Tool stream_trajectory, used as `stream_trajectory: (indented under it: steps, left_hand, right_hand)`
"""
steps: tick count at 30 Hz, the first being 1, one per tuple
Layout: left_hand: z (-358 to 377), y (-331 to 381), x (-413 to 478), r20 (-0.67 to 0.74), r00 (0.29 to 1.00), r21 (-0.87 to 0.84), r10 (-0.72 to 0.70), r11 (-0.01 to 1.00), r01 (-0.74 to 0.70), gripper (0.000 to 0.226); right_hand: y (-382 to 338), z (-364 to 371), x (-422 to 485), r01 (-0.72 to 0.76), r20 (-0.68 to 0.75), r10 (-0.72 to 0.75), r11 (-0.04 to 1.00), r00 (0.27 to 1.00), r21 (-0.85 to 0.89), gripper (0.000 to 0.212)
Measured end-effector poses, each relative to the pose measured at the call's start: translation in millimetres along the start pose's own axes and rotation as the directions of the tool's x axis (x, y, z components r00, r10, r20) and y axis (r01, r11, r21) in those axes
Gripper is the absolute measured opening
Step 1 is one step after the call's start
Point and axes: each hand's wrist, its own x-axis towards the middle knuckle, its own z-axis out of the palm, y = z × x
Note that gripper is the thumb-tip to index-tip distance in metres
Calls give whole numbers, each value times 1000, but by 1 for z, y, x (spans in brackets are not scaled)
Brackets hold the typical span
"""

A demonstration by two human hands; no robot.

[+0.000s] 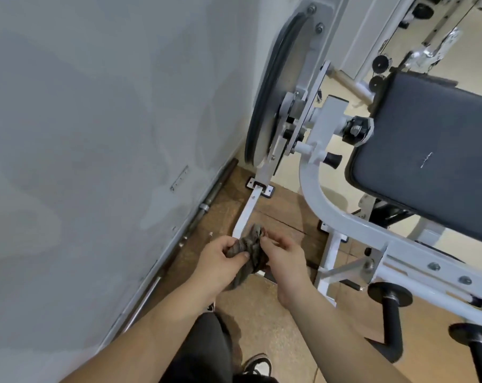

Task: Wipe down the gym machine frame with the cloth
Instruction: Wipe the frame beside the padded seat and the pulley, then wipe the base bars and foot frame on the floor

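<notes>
Both hands are on the cloth (248, 251) down near the floor: the left hand (220, 261) has its fingers curled round the bunched end, and the right hand (282, 254) pinches the far end. The cloth sits at the near end of the low white frame bar (245, 214). Bunched so tightly, it could skip much of the bar, and knuckles may scrape the floor board (284, 208).

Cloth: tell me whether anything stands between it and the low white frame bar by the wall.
Nothing visible does. The cloth, bunched between the left hand and the right hand, overlaps the near end of the white frame bar in the head view; the bar's length beyond runs bare to its floor bracket.
</notes>
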Motion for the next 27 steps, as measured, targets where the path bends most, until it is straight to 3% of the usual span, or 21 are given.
stream_trajectory:
  steps: [4,8,14,20,24,27]
  left_hand:
    - [-15,-26,21,2,998,51,-69,996,69,9]
    - [-30,-54,64,30,997,146,-68,987,63,12]
    - [-38,-107,141,156,986,208,-56,978,22,10]
    - [26,-178,254,193,981,199,-11,980,-28,20]
    - [93,-244,330,247,969,247,17,966,-80,29]
    - [144,-291,388,294,956,278,20,955,-106,32]
  right_hand:
    - [32,15,7,-156,13,155,987,988,30,18]
    - [75,50,52,-273,-66,280,956,958,103,22]
    - [129,79,131,-229,-188,256,962,948,151,27]
    - [205,65,246,-229,-220,280,946,934,230,60]
    - [255,33,338,-234,-265,233,972,936,28,31]
    - [285,9,412,-231,-222,160,911,962,-341,34]
